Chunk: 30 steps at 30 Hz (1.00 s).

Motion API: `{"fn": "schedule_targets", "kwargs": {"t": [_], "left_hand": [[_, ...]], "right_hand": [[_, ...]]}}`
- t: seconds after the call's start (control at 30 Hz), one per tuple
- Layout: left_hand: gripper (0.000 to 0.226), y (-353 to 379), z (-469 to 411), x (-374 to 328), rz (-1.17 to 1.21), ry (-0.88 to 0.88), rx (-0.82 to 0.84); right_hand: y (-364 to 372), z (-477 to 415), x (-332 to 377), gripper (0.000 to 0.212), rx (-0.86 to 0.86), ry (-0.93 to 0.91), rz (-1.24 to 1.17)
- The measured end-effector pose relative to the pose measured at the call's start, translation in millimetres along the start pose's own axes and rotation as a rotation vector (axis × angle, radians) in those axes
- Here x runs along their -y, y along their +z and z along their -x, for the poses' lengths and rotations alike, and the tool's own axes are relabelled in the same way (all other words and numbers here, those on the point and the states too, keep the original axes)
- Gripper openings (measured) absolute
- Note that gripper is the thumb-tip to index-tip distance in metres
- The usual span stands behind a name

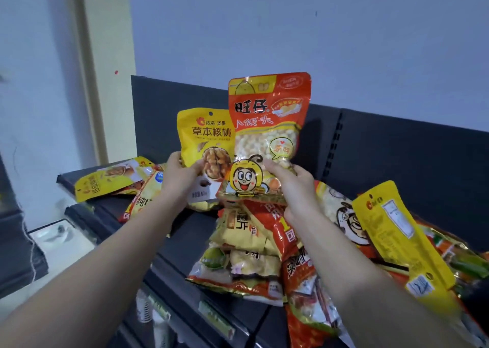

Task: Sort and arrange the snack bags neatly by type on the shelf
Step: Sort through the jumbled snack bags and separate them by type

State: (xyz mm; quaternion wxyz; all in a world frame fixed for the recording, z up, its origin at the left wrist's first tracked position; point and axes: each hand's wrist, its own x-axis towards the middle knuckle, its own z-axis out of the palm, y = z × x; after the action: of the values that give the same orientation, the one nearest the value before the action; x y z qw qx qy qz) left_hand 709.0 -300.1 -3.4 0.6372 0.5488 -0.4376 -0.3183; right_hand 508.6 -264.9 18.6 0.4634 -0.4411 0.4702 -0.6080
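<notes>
My left hand (179,178) grips the lower left edge of a yellow walnut bag (206,138), held upright above the dark shelf (185,226). My right hand (293,186) grips the bottom of an orange-red bag of small round puffs (267,128) with a cartoon face, also upright and overlapping the walnut bag's right side. Beneath my hands lies a loose heap of snack bags (246,255). Another yellow walnut bag (111,179) lies flat at the shelf's left end. A third yellow bag (397,231) lies back side up on the right.
A dark back panel (397,157) rises behind the shelf, with a pale wall above. Price-tag strips (211,318) run along the shelf's front edge. More bags (341,212), one with a cartoon face, pile up at the right. A white surface (58,236) sits lower left.
</notes>
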Motion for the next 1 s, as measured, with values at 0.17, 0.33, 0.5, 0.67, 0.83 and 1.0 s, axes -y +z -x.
{"fn": "schedule_targets", "kwargs": {"t": [0.17, 0.33, 0.5, 0.67, 0.83, 1.0], "left_hand": [[0.026, -30.6, -37.6, 13.4, -0.102, -0.074, -0.114], [0.052, -54.4, -71.5, 35.2, -0.26, -0.119, -0.083], [0.062, -73.1, -107.8, 57.2, -0.376, -0.12, -0.018], [0.064, -74.0, -130.1, 81.4, -0.508, -0.129, 0.123], [0.053, -73.8, -143.8, 107.7, -0.693, -0.137, 0.244], [0.072, -69.4, -154.8, 114.6, -0.894, -0.023, 0.331]], "right_hand": [[41.5, -24.6, -9.8, 0.042, 0.055, 0.018, 0.12], [82.8, -44.8, -24.0, 0.037, 0.039, -0.075, 0.414], [113.9, -59.4, -42.4, 0.052, -0.006, -0.149, 0.745], [134.0, -76.1, -73.0, 0.062, -0.041, -0.18, 1.005], [142.0, -83.0, -94.2, 0.063, -0.009, -0.178, 1.281], [154.9, -78.3, -108.3, 0.071, 0.16, -0.044, 1.651]]}}
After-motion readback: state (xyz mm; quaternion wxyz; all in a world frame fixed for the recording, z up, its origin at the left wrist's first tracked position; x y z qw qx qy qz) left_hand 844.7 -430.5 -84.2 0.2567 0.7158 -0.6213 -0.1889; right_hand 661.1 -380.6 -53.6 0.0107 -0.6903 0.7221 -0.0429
